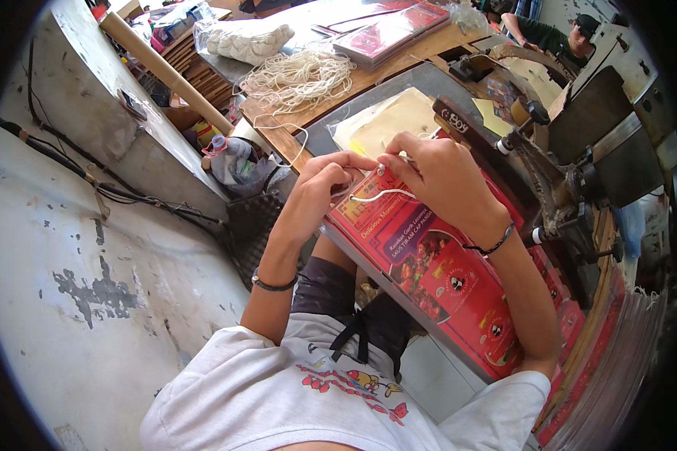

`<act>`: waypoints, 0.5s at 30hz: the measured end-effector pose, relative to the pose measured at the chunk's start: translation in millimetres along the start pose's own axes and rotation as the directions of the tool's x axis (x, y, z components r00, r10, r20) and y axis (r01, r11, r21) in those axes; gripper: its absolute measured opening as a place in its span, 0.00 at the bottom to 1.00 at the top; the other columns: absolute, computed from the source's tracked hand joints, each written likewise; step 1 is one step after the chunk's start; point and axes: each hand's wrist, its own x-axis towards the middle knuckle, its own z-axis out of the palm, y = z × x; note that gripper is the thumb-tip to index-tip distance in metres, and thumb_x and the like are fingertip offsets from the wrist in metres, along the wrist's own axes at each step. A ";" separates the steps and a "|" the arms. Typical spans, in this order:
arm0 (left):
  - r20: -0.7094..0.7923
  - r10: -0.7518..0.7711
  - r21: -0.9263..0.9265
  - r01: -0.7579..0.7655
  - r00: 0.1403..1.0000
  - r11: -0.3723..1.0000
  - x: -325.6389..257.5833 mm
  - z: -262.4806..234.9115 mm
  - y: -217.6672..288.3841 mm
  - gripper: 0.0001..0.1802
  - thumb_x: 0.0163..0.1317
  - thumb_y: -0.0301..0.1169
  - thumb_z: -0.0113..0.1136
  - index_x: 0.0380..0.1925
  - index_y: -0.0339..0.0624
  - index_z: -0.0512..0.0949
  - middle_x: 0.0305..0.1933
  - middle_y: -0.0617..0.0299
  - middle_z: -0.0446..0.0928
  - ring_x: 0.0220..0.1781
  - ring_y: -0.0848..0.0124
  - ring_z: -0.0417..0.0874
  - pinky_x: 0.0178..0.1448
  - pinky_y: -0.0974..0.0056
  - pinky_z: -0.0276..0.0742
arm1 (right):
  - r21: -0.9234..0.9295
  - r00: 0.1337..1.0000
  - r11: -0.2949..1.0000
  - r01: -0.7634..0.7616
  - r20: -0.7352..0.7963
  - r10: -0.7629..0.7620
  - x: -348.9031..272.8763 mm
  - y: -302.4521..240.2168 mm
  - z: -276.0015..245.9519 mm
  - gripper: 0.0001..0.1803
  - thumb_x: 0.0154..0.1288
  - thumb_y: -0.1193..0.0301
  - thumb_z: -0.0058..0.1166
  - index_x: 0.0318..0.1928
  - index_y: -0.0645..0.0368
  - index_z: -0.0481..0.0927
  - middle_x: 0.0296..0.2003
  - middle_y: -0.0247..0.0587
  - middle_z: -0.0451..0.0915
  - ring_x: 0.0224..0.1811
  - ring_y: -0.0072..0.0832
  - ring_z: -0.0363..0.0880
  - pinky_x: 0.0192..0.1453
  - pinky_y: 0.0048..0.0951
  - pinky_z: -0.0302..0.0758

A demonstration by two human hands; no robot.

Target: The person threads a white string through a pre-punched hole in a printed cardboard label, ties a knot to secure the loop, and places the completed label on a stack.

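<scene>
Head view: both hands pinch a white cord (376, 195) at the top edge of a red printed paper bag (429, 263) lying on the grey surface (421, 83). Left hand (320, 188) and right hand (436, 177) meet over that edge; a heap of white cords (301, 75) lies beyond the bag.

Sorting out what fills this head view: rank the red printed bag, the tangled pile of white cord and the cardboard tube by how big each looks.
1. red printed bag, largest
2. tangled pile of white cord and cardboard tube: they look alike in size, and both lie farther from the camera, so no ranking.
</scene>
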 end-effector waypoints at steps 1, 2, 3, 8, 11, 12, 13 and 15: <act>-0.008 -0.001 -0.007 0.000 1.000 1.000 1.4 -1.7 -1.7 0.22 0.61 0.27 0.42 0.45 0.26 0.82 0.36 0.59 0.83 0.36 0.77 0.79 0.43 0.73 0.75 | 0.019 1.000 1.000 0.015 -0.004 -0.015 0.2 1.8 1.6 0.15 0.72 0.59 0.54 0.38 0.58 0.81 0.26 0.50 0.83 0.33 0.47 0.85 0.36 0.44 0.80; -0.016 -0.001 -0.015 0.001 1.000 1.000 2.7 -3.7 -3.3 0.21 0.61 0.26 0.42 0.45 0.25 0.82 0.36 0.59 0.83 0.35 0.78 0.79 0.42 0.73 0.75 | 0.038 1.000 0.999 0.031 -0.008 -0.031 0.4 4.4 3.5 0.14 0.72 0.60 0.54 0.37 0.59 0.81 0.26 0.50 0.83 0.32 0.47 0.85 0.36 0.44 0.79; 0.018 -0.031 -0.038 0.032 0.999 0.999 4.1 -6.4 -5.8 0.20 0.63 0.26 0.43 0.46 0.26 0.81 0.38 0.59 0.83 0.37 0.78 0.80 0.43 0.73 0.77 | 0.058 0.999 0.997 0.047 -0.011 -0.046 0.4 6.6 5.0 0.14 0.72 0.60 0.54 0.37 0.59 0.80 0.25 0.50 0.83 0.32 0.47 0.85 0.36 0.44 0.79; 0.130 -0.038 0.046 0.032 0.991 0.998 11.3 -14.2 -6.5 0.12 0.70 0.23 0.53 0.48 0.28 0.80 0.42 0.60 0.84 0.38 0.81 0.83 0.43 0.75 0.80 | 0.264 0.995 0.960 0.094 -0.003 -0.096 0.6 13.7 4.7 0.11 0.71 0.66 0.55 0.38 0.63 0.79 0.26 0.52 0.82 0.30 0.48 0.84 0.35 0.41 0.78; 0.178 -0.081 0.084 0.067 0.981 0.994 10.2 -20.8 -11.4 0.12 0.72 0.25 0.58 0.49 0.28 0.80 0.43 0.60 0.85 0.41 0.81 0.84 0.45 0.75 0.81 | 0.312 0.996 0.949 0.038 0.063 -0.060 0.4 11.4 0.7 0.10 0.71 0.69 0.55 0.38 0.64 0.80 0.26 0.53 0.82 0.31 0.48 0.83 0.35 0.41 0.78; 0.192 -0.051 0.080 0.036 0.980 0.996 9.2 -20.6 -13.8 0.13 0.72 0.27 0.59 0.50 0.28 0.80 0.44 0.61 0.85 0.43 0.81 0.84 0.45 0.74 0.81 | 0.323 0.994 0.946 0.001 0.100 -0.035 1.1 8.6 -2.6 0.09 0.71 0.69 0.55 0.38 0.65 0.80 0.27 0.54 0.82 0.31 0.48 0.83 0.36 0.41 0.78; 0.213 -0.059 0.043 0.050 0.975 0.998 8.4 -19.7 -15.3 0.13 0.72 0.28 0.59 0.50 0.28 0.80 0.44 0.61 0.85 0.43 0.81 0.84 0.45 0.74 0.81 | 0.315 0.994 0.949 0.009 0.098 -0.042 1.5 6.8 -5.4 0.09 0.71 0.70 0.55 0.38 0.65 0.80 0.27 0.54 0.82 0.32 0.49 0.83 0.36 0.41 0.78; 0.253 -0.070 -0.030 0.081 0.965 0.996 6.5 -19.0 -17.3 0.14 0.72 0.28 0.60 0.51 0.28 0.80 0.44 0.61 0.85 0.43 0.81 0.84 0.46 0.74 0.81 | 0.300 0.994 0.953 0.028 0.094 -0.058 2.4 2.9 -8.4 0.09 0.71 0.70 0.55 0.38 0.65 0.80 0.28 0.55 0.82 0.33 0.49 0.83 0.37 0.41 0.78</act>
